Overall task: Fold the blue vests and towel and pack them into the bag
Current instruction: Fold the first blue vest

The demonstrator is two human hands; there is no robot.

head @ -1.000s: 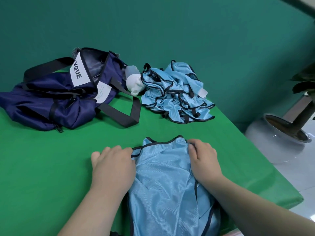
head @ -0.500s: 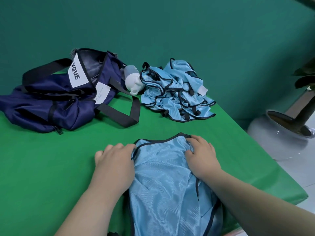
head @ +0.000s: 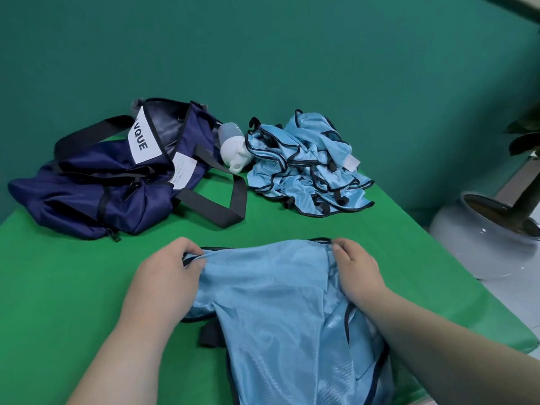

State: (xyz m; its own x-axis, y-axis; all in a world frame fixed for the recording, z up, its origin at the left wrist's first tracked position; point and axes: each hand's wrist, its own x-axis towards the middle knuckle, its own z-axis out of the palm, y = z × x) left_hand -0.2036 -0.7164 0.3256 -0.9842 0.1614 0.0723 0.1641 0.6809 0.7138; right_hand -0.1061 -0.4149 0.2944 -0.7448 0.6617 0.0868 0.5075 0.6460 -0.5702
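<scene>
Bag label: white patch (head: 143,141) reading "VQUE" on the navy bag (head: 96,194), far left.
Vest (head: 271,302): light blue, lying over the near tabletop (head: 73,287) edge.
Left hand (head: 166,273): fingers pinch the vest's top hem.
Right hand (head: 355,270): fingers pinch the same hem, opposite corner.
Room: green tabletop shows between vest and bag.

The left hand (head: 166,270) and right hand (head: 355,268) are bare, on bare forearms (head: 117,346).

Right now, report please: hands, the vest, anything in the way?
Hands: left hand and right hand pinch far edge of blue vest. Vest spread on table, not folded. Open bag far left, nothing blocking.
</scene>
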